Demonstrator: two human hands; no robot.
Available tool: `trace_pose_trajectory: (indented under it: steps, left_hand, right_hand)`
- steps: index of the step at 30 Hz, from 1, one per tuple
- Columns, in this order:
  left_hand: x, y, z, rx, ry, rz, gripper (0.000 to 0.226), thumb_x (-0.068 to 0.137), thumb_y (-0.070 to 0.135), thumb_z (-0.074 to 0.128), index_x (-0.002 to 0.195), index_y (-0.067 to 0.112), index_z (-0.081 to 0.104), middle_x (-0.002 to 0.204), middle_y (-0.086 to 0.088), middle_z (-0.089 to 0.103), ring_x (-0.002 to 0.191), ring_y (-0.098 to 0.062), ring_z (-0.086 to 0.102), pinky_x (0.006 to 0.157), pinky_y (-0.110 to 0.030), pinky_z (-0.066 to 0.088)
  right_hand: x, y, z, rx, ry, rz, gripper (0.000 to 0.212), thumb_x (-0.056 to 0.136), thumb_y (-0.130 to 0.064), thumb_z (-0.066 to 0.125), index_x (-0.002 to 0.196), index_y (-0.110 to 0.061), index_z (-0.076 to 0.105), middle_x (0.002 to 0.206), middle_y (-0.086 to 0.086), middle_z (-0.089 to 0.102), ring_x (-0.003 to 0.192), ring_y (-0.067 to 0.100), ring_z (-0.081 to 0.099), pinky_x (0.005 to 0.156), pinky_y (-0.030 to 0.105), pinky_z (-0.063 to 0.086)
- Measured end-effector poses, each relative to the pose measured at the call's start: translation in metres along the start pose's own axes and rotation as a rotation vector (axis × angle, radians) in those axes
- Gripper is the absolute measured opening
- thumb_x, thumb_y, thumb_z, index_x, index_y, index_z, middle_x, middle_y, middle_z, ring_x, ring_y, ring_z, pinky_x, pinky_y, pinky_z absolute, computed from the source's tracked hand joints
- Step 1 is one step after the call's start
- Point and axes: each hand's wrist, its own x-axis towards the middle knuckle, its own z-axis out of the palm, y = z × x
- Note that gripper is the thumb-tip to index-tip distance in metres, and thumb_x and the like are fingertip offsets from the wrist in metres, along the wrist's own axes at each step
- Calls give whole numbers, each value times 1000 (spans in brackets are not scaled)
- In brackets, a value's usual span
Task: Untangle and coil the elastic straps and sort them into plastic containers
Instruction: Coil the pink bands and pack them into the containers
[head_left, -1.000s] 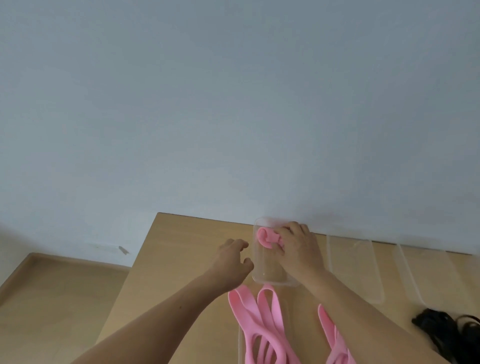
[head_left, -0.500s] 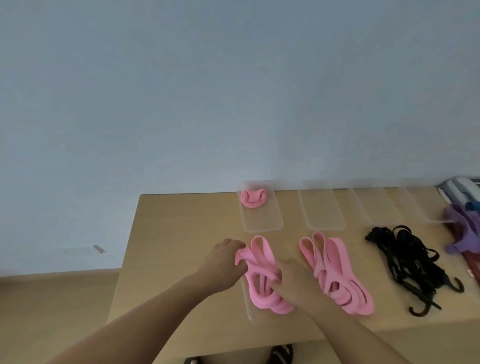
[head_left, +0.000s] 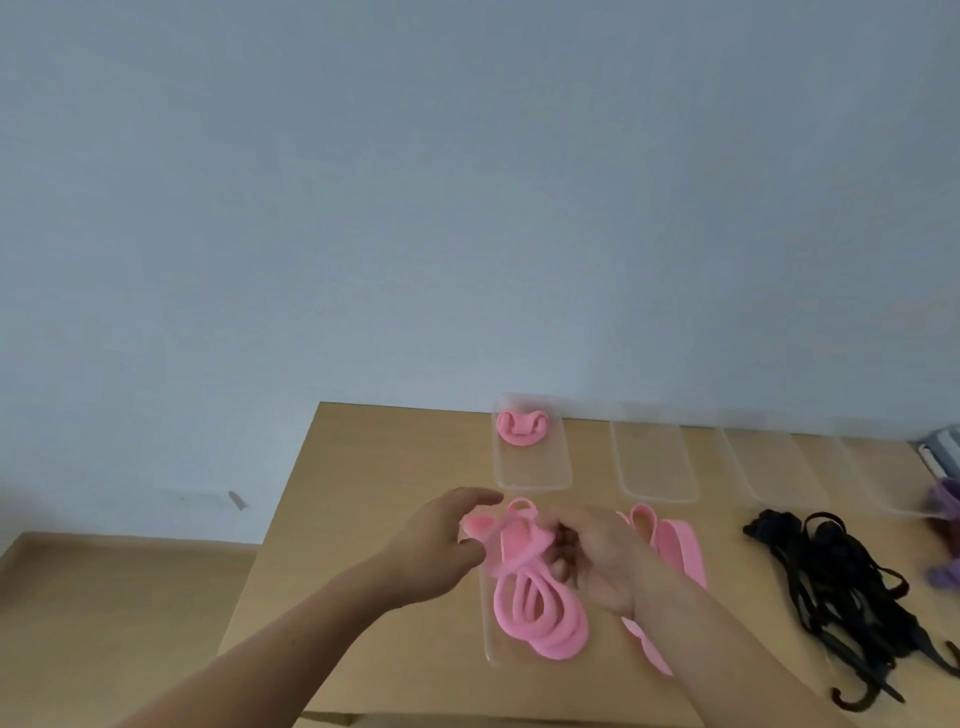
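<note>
A coiled pink strap (head_left: 521, 428) lies in the far end of the leftmost clear container (head_left: 535, 475) at the back of the table. Nearer me a loose bundle of pink straps (head_left: 535, 610) rests on a clear lid. My left hand (head_left: 441, 535) pinches one end of a strap from this bundle. My right hand (head_left: 597, 556) grips the same strap just to the right, lifting its top loops. Another pink bundle (head_left: 675, 540) lies partly hidden behind my right wrist.
Three more clear containers (head_left: 654, 462) line the back edge. A tangle of black hooked straps (head_left: 841, 587) lies to the right, purple straps (head_left: 948, 530) at the far right edge. The wooden table (head_left: 363, 493) ends on the left above a wooden floor.
My right hand left the coiled strap in the far container and both hands came back to the near pink bundle, then lifted its top loops. The camera tilted down and right.
</note>
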Motion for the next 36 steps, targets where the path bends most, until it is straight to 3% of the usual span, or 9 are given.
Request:
trace_pose_trajectory:
  steps: [2,5,10,14,17,19,22,27,36]
  left_hand:
    - [-9,19,-15,-69,-38,52,63,74,13,48,125,50,49,126,37,51,112,15,47,86,0,37]
    - [-20,48,-31,-182,-43,164,72,68,8,48,131,42,51,129,27,59,124,4,52,102,-17,41]
    - [-25,90,-32,-302,72,336,41,95,16,52,135,24,56,122,11,66,113,-12,63,92,-29,51]
    - [-24,110,-36,-388,115,244,32,93,25,44,117,16,63,97,-4,75,76,-17,69,68,-30,56]
    - [-21,115,-43,-404,62,209,25,95,19,44,115,15,59,94,-5,76,63,-14,65,64,-29,55]
    - [-18,118,-44,-418,46,198,24,96,17,45,115,14,58,93,-7,76,60,-15,64,63,-31,55]
    - [-13,126,-45,-487,17,172,30,90,22,47,115,11,58,91,-12,76,64,-22,66,60,-33,55]
    - [-10,134,-47,-624,-106,89,29,86,21,53,108,4,58,94,-22,73,66,-28,68,57,-34,54]
    - [-14,151,-55,-848,-219,-13,46,93,49,50,99,4,60,84,-21,70,57,-32,62,49,-32,52]
  right_hand:
    - [-19,-23,9,141,-68,0,12,81,0,61,69,-3,62,57,8,50,43,13,47,37,21,39]
    - [-48,-52,20,325,-171,-49,5,69,-4,65,65,-3,64,56,6,53,41,11,51,36,18,41]
    - [-76,-76,27,397,-271,-155,9,74,-5,67,70,1,72,65,9,59,49,13,57,41,19,48]
    - [-86,-83,17,-212,-41,-456,25,88,-33,64,65,-23,66,56,0,48,44,12,41,39,22,28]
    - [-91,-90,12,-689,104,-844,48,98,-46,50,53,-34,62,47,-19,48,45,2,42,46,11,34]
    - [-94,-96,12,-749,68,-950,44,97,-49,43,62,-35,67,57,-20,59,56,-1,53,57,8,39]
    - [-92,-103,13,-761,2,-891,50,88,-59,41,82,-17,69,81,-3,70,72,5,62,66,19,48]
    - [-97,-112,11,-662,-18,-836,34,96,-36,57,69,-19,69,64,-4,69,49,1,54,51,12,41]
    - [-107,-109,13,-579,4,-1020,15,84,-19,74,83,-34,75,79,-6,74,74,10,69,66,16,53]
